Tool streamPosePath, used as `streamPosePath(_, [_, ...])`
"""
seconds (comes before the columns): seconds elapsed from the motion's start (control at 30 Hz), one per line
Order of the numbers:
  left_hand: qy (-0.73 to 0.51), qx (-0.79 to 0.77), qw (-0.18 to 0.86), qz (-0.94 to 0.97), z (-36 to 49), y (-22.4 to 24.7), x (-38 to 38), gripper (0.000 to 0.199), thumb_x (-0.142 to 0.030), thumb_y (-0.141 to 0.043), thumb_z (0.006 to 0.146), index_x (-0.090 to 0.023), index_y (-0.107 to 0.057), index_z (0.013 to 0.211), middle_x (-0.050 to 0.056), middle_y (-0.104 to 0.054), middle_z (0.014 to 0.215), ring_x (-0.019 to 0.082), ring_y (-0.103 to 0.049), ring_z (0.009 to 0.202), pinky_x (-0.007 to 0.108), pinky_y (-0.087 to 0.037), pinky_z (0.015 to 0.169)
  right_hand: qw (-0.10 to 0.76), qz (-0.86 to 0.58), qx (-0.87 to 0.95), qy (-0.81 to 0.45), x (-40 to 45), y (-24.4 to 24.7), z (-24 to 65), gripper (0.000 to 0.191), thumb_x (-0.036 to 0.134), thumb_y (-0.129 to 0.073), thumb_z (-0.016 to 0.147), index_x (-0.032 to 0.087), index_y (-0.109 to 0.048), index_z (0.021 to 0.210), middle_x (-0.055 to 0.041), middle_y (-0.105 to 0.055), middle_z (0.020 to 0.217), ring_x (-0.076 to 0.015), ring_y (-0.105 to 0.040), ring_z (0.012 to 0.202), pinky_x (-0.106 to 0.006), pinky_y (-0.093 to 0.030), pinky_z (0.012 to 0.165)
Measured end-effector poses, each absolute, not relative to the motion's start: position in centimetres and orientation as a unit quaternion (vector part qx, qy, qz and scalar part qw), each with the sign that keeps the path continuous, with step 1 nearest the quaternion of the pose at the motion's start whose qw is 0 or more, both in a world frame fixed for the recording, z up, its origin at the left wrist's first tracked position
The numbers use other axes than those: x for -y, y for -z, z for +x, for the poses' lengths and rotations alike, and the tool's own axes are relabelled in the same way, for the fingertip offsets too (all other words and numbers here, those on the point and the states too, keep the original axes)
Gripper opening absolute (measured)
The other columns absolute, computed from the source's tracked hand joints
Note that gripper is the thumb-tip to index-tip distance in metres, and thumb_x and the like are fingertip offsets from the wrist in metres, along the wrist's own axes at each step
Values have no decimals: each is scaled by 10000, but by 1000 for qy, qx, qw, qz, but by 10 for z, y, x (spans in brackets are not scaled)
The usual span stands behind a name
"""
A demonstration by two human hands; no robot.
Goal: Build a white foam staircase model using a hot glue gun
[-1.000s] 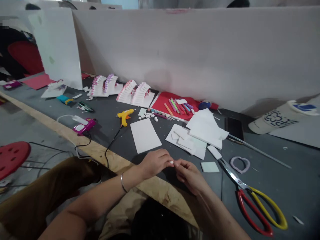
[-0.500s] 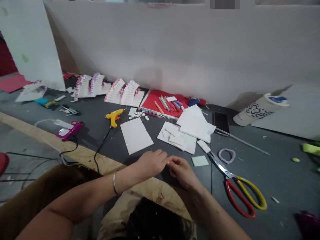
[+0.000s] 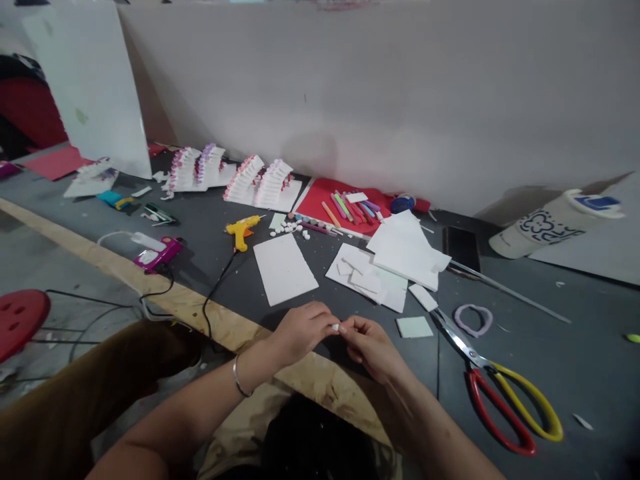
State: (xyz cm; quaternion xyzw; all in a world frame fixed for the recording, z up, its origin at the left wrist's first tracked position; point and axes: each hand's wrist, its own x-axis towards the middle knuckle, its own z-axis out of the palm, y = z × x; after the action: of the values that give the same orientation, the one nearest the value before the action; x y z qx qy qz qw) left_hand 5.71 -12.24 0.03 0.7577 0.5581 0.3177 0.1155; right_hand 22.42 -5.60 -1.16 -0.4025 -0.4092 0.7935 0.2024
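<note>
Left hand [image 3: 304, 332] and right hand [image 3: 373, 347] together pinch 1 tiny white piece [image 3: 335, 327] by the dark counter's edge [image 3: 253, 330].

Since half a second ago, the view has been swung leftward, so more of the red stool [image 3: 23, 321] is shown. A small white piece [image 3: 335, 327], barely seen then, is now exposed between the left hand [image 3: 303, 332] and right hand [image 3: 374, 348].

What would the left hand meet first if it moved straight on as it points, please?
Most likely the right hand, close beside the small white piece held by the left hand; whether they touch is unclear.
</note>
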Motion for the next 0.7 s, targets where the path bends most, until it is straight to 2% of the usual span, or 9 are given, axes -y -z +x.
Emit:
streamPosePath(0.2, [-182,-540,6,822,49,-12,122,204,-216,-447,997,-156,-639,963,42,-627,840,167,-584,792,243,-446,612,199,-411,411,-789,57,8,223,474,580,-832,544,158,-638,641,102,-384,451,-26,-266,358,-187,-205,343])
streamPosePath(0.47, [-110,-504,-30,856,48,-26,117,143,-135,-474,963,-129,-615,985,62,-630,851,184,-589,789,247,-444,547,216,-405,386,-801,59,8,222,409,516,-819,589,158,-629,641,103,-358,461,-25,-219,387,-183,-186,346])
streamPosePath(0.6, [-209,-516,2,831,48,-24,109,168,-173,-467,982,-139,-631,977,54,-654,847,166,-618,781,259,-503,627,232,-377,356,-823,56,3,225,436,554,-802,626,154,-658,723,133,-251,451,-34,-158,406,-173,-189,341])
streamPosePath(0.7, [-327,-541,56,773,50,-20,104,185,-222,-475,993,-161,-647,957,42,-670,855,138,-642,790,250,-530,707,255,-380,365,-811,52,1,227,478,592,-786,639,153,-676,790,134,-254,447,-40,-179,395,-176,-217,339])
